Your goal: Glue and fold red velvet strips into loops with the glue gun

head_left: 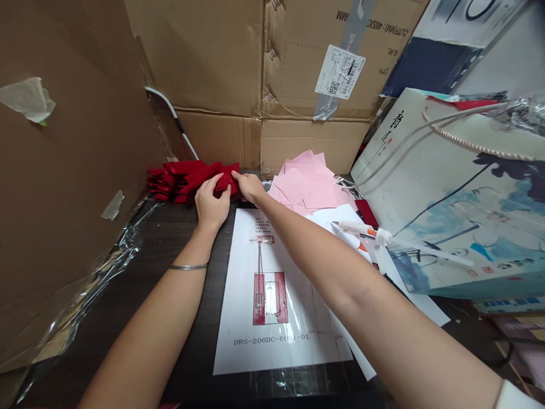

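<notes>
A heap of folded red ribbon pieces [181, 177] lies at the back left of the dark table, against the cardboard. My left hand [212, 205], with a thin silver bangle on its wrist, bends its fingers and thumb around a red ribbon piece [224, 182] at the right end of the heap. From the right, my right hand [250, 186] pinches the same spot with thumb and forefinger. Parts of both hands' fingertips are hidden in the red folds. Just in front lies a printed sheet [242, 352] under clear film, with a red and white drawing.
Pink paper squares [302, 184] are piled right of my hands. A white glue gun [364, 230] with a glue stick lies on papers, beside a large paper bag [447, 216]. Cardboard walls [204, 57] enclose the back and left. A white cable [170, 108] hangs behind the heap.
</notes>
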Available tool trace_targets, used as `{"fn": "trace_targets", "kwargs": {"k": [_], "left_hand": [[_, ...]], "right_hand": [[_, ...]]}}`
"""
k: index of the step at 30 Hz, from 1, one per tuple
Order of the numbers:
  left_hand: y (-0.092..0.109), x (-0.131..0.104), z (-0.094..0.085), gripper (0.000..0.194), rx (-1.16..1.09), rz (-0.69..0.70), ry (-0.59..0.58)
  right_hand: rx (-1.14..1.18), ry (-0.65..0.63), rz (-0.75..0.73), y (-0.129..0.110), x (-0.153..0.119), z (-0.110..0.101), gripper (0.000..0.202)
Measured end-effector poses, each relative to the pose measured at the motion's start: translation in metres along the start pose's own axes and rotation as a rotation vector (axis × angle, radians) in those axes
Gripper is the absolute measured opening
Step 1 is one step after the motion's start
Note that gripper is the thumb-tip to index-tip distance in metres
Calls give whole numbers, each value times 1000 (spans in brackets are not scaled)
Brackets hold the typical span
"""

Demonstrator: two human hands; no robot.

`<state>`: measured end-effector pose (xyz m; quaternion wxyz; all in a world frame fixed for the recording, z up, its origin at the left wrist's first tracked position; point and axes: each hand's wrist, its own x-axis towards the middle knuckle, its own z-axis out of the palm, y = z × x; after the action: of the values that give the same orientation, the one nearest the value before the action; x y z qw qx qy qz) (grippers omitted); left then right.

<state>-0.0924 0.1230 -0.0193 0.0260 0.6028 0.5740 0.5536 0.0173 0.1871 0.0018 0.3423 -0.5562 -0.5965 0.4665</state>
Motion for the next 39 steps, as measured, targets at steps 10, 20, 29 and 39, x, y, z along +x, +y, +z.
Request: {"fn": "trace_targets", "kwargs": {"k": [10, 20, 29, 39], "left_hand": [[3, -3, -2, 20, 12, -93, 49], [0, 2, -3, 40, -28, -129, 114], [-3, 1, 0, 37, -70, -117, -76], [-13, 8, 5, 32, -178, -280, 91]], "right_hand": [[99, -44, 87, 1, 5, 0, 31], [117, -32, 110, 2, 4, 0, 30], [65, 11, 138, -11, 2, 6, 49], [83, 144, 73, 4, 10, -17, 32]]}}
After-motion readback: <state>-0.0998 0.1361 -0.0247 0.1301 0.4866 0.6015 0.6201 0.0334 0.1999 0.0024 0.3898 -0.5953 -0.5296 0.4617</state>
